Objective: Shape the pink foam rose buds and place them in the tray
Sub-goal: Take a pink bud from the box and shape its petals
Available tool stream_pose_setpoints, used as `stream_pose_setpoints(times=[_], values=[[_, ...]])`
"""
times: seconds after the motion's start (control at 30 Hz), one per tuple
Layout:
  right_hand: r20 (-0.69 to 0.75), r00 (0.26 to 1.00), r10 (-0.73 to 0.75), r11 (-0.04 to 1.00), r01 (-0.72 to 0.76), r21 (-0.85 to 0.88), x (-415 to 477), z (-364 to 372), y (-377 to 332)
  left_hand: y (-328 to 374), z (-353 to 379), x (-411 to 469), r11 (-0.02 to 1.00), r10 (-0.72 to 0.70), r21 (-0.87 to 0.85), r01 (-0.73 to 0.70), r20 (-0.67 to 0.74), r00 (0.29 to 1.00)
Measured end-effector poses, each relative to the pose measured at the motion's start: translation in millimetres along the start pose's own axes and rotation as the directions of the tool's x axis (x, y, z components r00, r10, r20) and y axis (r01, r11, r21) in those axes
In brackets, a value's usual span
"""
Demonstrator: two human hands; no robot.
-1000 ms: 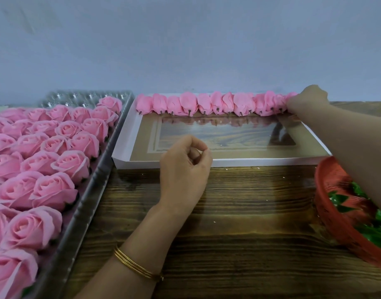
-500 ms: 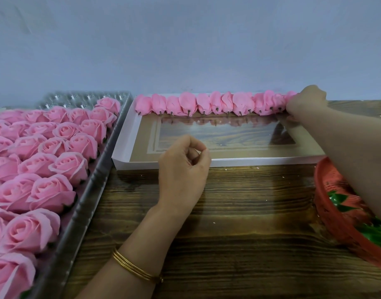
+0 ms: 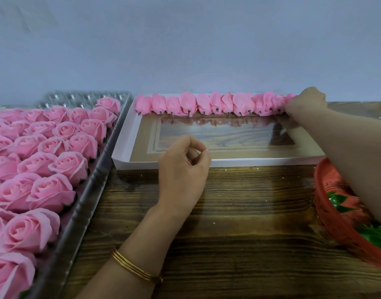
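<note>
- Because the closed pink foam rose buds (image 3: 215,103) are thin-petalled foam, I judge them feather-light, soft and easily creased. The safest hold looks to be at the base, by the short dark stub under each one, with a gentle pinch rather than a squeeze on the petals.
- They lie in one row, touching side to side, along the far wall of the shallow white cardboard tray (image 3: 123,134) with its clear window floor, stubs pointing toward the person.
- Each bud is a smooth, wrapped teardrop, tighter than the open pink foam roses (image 3: 62,134) packed in the silver plastic tray (image 3: 94,184) on the left.
- The right hand (image 3: 306,102) sits at the row's right end, fingers curled over the last bud; whether they pinch it is hidden.
- The left hand (image 3: 183,167) hovers over the white tray's near wall, curled, thumb tip against forefinger, nothing visible in it.
</note>
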State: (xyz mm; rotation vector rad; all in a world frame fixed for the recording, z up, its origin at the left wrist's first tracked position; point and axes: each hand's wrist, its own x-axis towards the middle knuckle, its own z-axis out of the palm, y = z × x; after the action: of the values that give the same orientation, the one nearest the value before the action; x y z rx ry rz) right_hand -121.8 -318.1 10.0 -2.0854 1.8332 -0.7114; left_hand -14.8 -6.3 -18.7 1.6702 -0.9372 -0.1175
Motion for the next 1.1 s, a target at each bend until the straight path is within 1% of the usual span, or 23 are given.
stream_pose_setpoints(times=[0.07, 0.13, 0.27, 0.4, 0.6, 0.77, 1.1], values=[[0.01, 1.0, 0.025, 1.0, -0.026, 0.009, 3.8, 2.2, 3.2, 0.4, 0.2, 0.0, 1.0, -0.002, 0.0, 0.002, -0.001, 1.0], [0.01, 1.0, 0.014, 1.0, -0.015, 0.021, 6.3, 5.1, 6.7, 1.1, 0.3, 0.1, 1.0, -0.002, 0.003, 0.002, -0.004, 1.0], [-0.056, 0.998, 0.018, 0.999, -0.016, 0.049, 11.2, 9.4, 9.1, 1.1, 0.7, 0.3, 1.0, -0.006, 0.008, 0.006, -0.011, 1.0], [-0.067, 0.998, 0.012, 0.999, -0.008, 0.051, 10.7, 9.5, 11.5, 1.2, 0.4, 0.3, 1.0, -0.016, 0.009, 0.016, -0.004, 1.0], [-0.012, 0.999, 0.032, 0.994, -0.031, 0.109, 12.9, 9.0, 13.5, 0.7, 1.3, 0.9, 1.0, -0.008, 0.023, 0.009, -0.027, 1.0], [-0.061, 0.995, 0.081, 0.98, -0.069, 0.185, 16.5, 9.0, 15.2, 0.0, 1.0, 0.7, 1.0, -0.001, 0.031, 0.002, -0.017, 1.0], [-0.145, 0.985, 0.098, 0.978, -0.068, 0.196, 14.0, 11.6, 14.5, 0.4, 1.6, 0.9, 1.0, -0.006, 0.023, 0.006, -0.005, 1.0]])
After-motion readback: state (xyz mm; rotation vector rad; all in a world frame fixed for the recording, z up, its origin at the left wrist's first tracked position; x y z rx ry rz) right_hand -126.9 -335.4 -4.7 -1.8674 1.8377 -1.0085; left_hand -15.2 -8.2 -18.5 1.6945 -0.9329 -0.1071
